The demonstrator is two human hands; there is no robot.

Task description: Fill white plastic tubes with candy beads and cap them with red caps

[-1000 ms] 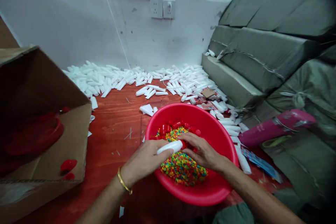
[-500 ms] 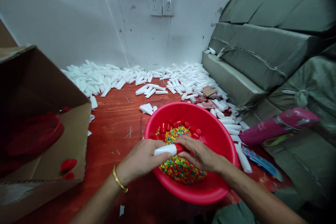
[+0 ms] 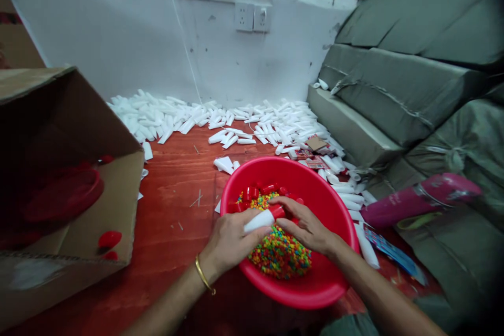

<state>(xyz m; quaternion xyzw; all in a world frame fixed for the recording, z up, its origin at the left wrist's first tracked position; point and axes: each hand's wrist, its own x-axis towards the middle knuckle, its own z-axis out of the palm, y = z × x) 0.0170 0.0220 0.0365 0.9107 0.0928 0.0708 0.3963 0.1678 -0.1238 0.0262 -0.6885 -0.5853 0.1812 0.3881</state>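
Note:
My left hand [image 3: 232, 239], with a gold bracelet at its wrist, grips a white tube [image 3: 258, 221] that has a red cap [image 3: 277, 211] on its right end. My right hand [image 3: 305, 224] curves around the capped end, its fingers apart; whether they touch the cap is hard to tell. Both hands are over a red basin [image 3: 331, 289]. Inside the basin lie many small multicoloured pieces [image 3: 281, 257] and several loose red caps [image 3: 249, 192].
An open cardboard box [image 3: 98, 210] with red items inside stands at the left. Many white tubes [image 3: 157, 115] lie along the wall. At the right are a pink bottle [image 3: 417, 199], a blue packet [image 3: 394, 252] and stacked grey-green bundles [image 3: 405, 86].
The view has shifted a little. My right hand's fingers have loosened from the capped end, and more of the red cap shows. The tube is tilted more, its capped end higher.

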